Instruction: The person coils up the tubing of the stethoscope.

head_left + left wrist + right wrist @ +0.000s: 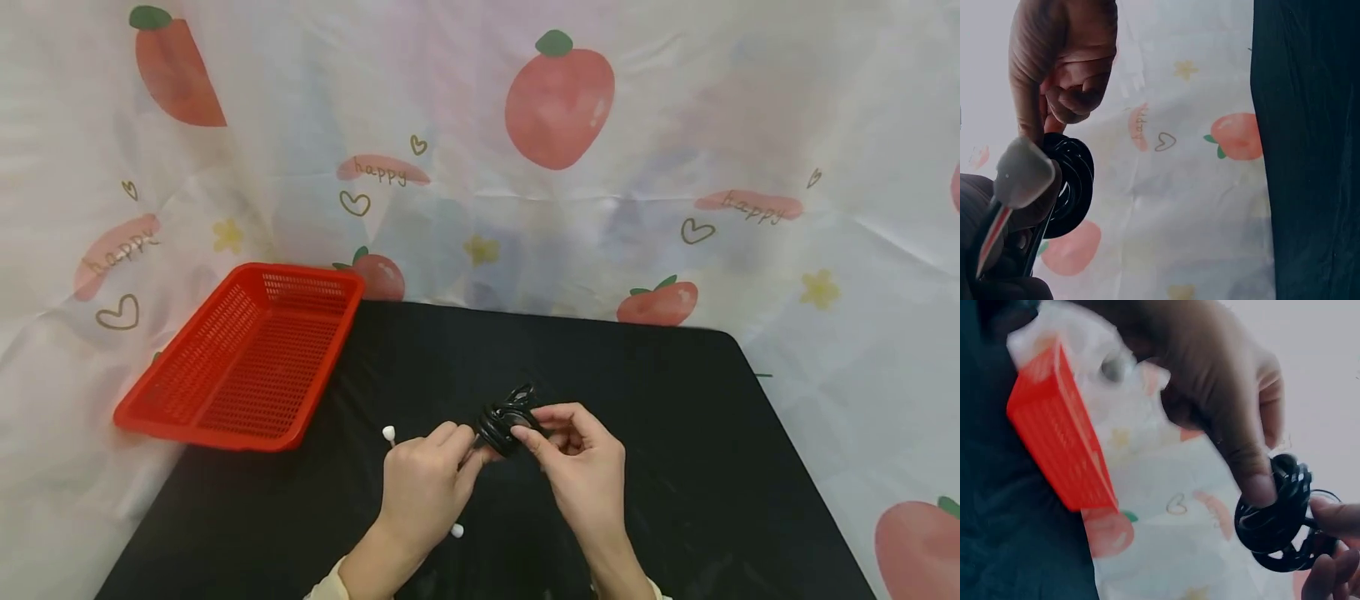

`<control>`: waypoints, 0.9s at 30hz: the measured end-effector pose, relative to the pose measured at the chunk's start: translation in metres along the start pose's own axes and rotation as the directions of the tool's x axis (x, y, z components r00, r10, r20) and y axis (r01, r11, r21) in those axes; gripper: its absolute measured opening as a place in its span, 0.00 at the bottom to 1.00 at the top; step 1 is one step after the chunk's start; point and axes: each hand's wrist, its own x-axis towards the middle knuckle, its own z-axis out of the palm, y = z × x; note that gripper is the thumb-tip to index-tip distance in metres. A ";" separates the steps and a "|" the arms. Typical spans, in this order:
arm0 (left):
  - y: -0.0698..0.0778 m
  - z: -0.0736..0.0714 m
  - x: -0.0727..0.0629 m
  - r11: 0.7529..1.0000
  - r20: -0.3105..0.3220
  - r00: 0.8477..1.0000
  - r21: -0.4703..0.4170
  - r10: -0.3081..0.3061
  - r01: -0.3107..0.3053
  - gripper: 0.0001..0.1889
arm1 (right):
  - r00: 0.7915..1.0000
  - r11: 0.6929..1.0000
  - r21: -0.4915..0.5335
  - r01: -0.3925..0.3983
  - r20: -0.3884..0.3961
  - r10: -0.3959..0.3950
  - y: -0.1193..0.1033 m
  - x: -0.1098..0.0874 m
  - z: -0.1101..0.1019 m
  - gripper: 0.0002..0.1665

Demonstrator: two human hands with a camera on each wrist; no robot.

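Observation:
A coiled black cable (501, 427) is held up between both hands above the black table. My left hand (427, 475) grips the coil's left side. A thin stick-like piece with a white rounded end (388, 433) passes by this hand, with another white end (457, 530) below it. Close up in the left wrist view, the white tip (1024, 172) tops a dark and reddish shaft; its kind is unclear. My right hand (588, 462) pinches the coil's right side between thumb and fingers. In the right wrist view the right thumb lies on the wound cable (1275, 515).
A red plastic basket (247, 358) with slotted walls stands at the table's left back, its rim reaching past the edge. The black table (720, 467) ends against a white curtain (450, 100) printed with fruit and hearts.

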 end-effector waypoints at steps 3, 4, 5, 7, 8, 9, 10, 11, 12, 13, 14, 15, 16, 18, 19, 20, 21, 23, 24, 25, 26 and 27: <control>-0.004 0.004 -0.004 1.000 0.014 1.000 0.023 0.002 -0.002 0.22 | 0.992 0.983 -0.171 -0.061 0.098 0.079 0.001 0.007 -0.004 0.12; -0.005 0.005 -0.006 0.999 0.026 1.000 0.033 0.009 -0.010 0.22 | 0.984 0.968 -0.239 -0.081 0.133 0.116 0.002 0.010 -0.005 0.13; -0.006 0.007 -0.008 0.999 0.038 0.999 0.044 0.018 -0.020 0.22 | 0.973 0.949 -0.301 -0.098 0.172 0.155 0.003 0.013 -0.007 0.13; -0.008 0.011 -0.013 0.997 0.057 0.998 0.064 0.034 -0.038 0.21 | 0.942 0.914 -0.386 -0.121 0.246 0.229 0.005 0.019 -0.011 0.14; -0.010 0.013 -0.016 0.996 0.065 0.997 0.071 0.040 -0.045 0.21 | 0.927 0.906 -0.404 -0.126 0.279 0.253 0.006 0.021 -0.012 0.15; -0.011 0.014 -0.018 0.996 0.068 0.997 0.074 0.041 -0.046 0.21 | 0.915 0.908 -0.399 -0.128 0.306 0.264 0.008 0.023 -0.013 0.15; -0.012 0.016 -0.019 0.997 0.065 0.997 0.068 0.037 -0.041 0.22 | 0.906 0.917 -0.377 -0.131 0.331 0.265 0.009 0.024 -0.014 0.16; -0.013 0.016 -0.021 0.998 0.063 0.998 0.058 0.030 -0.034 0.22 | 0.898 0.929 -0.343 -0.136 0.353 0.262 0.010 0.024 -0.016 0.17; -0.014 0.017 -0.021 0.999 0.061 0.998 0.038 0.021 -0.023 0.22 | 0.892 0.943 -0.299 -0.147 0.371 0.256 0.011 0.024 -0.018 0.18; -0.014 0.018 -0.021 1.000 0.062 0.998 0.008 0.012 -0.012 0.22 | 0.890 0.956 -0.250 -0.156 0.384 0.246 0.012 0.024 -0.020 0.18; -0.015 0.018 -0.021 1.000 0.065 0.998 -0.025 0.001 0.000 0.22 | 0.886 0.965 -0.199 -0.169 0.398 0.237 0.013 0.024 -0.022 0.18; -0.015 0.019 -0.020 0.998 0.070 0.997 -0.058 -0.009 0.013 0.22 | 0.882 0.972 -0.148 -0.182 0.412 0.228 0.013 0.024 -0.025 0.18; -0.016 0.019 -0.019 0.996 0.077 0.997 -0.087 -0.017 0.024 0.22 | 0.877 0.975 -0.109 -0.195 0.426 0.223 0.014 0.023 -0.027 0.17; -0.016 0.018 -0.017 0.992 0.091 0.995 -0.122 -0.029 0.040 0.21 | 0.864 0.977 -0.052 -0.209 0.458 0.209 0.014 0.024 -0.031 0.17; -0.016 0.018 -0.016 0.991 0.095 0.995 -0.125 -0.033 0.045 0.21 | 0.855 0.977 -0.039 -0.212 0.477 0.204 0.014 0.025 -0.032 0.16; -0.016 0.017 -0.016 0.992 0.096 0.995 -0.118 -0.035 0.047 0.20 | 0.844 0.976 -0.035 -0.213 0.497 0.202 0.014 0.026 -0.033 0.17; -0.017 0.016 -0.016 0.993 0.094 0.995 -0.106 -0.033 0.043 0.21 | 0.833 0.976 -0.040 -0.214 0.514 0.204 0.014 0.026 -0.033 0.17; -0.017 0.016 -0.017 0.997 0.082 0.996 -0.075 -0.019 0.025 0.21 | 0.815 0.973 -0.075 -0.217 0.535 0.223 0.015 0.027 -0.031 0.17; -0.018 0.016 -0.018 0.998 0.073 0.997 -0.057 -0.006 0.010 0.21 | 0.808 0.970 -0.104 -0.220 0.537 0.241 0.015 0.028 -0.029 0.17; -0.018 0.017 -0.019 0.999 0.063 0.998 -0.037 0.010 -0.007 0.21 | 0.806 0.967 -0.132 -0.217 0.535 0.254 0.015 0.027 -0.028 0.16; -0.018 0.018 -0.020 1.000 0.053 0.998 -0.019 0.025 -0.024 0.21 | 0.810 0.962 -0.162 -0.218 0.520 0.271 0.015 0.027 -0.026 0.15; -0.018 0.020 -0.020 0.999 0.043 0.998 -0.003 0.039 -0.039 0.20 | 0.820 0.958 -0.194 -0.211 0.499 0.281 0.015 0.027 -0.024 0.14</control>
